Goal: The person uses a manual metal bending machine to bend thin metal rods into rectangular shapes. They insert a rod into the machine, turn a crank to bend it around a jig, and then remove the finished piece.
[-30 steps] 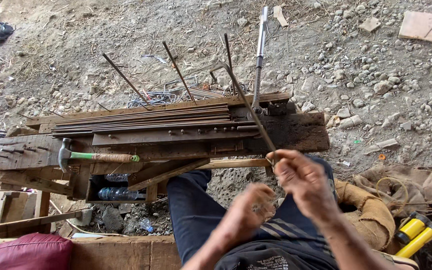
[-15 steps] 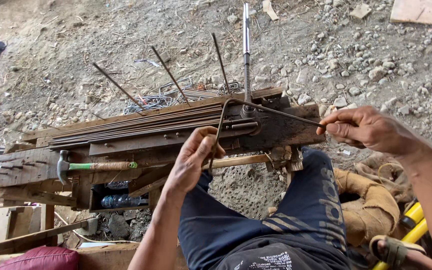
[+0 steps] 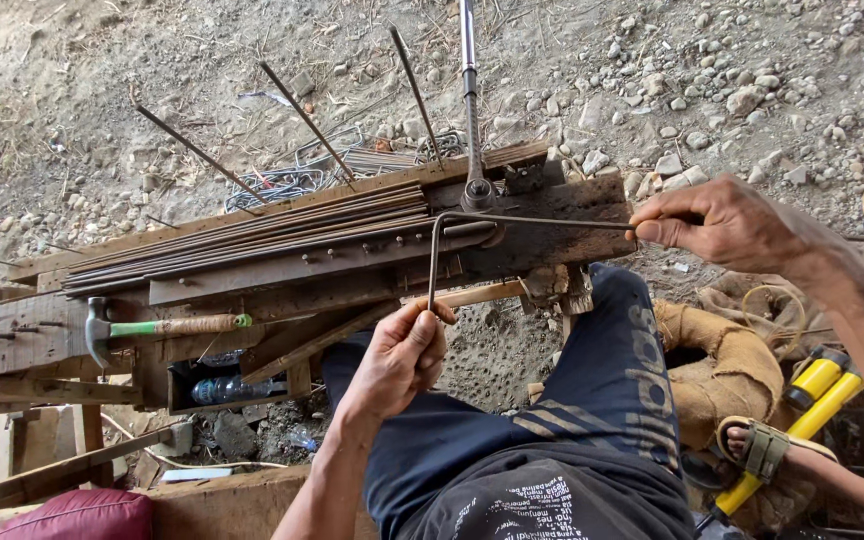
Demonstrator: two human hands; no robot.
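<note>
A thin steel rod [image 3: 512,222], bent to a right angle, lies across the dark wooden bending bench [image 3: 552,235] at the centre of the frame. Its short leg drops toward the lower middle, where the left hand [image 3: 402,360] is closed around its end. Its long leg runs toward the right edge, where the right hand [image 3: 722,222] pinches it between thumb and fingers. The corner sits just beside the head of a long metal bending lever [image 3: 468,90] that stands up toward the top of the frame.

The rod looks smooth and springy; if the corner slips off its pins, I judge it could whip back toward either hand, and the free end at right could snag.

Left of the corner, a bundle of straight rusty rods [image 3: 252,240] lies along the bench planks. Lower left, a claw hammer [image 3: 162,326] with a green and tan handle rests on rough timber. Loose grey gravel [image 3: 732,80] covers the ground beyond.
</note>
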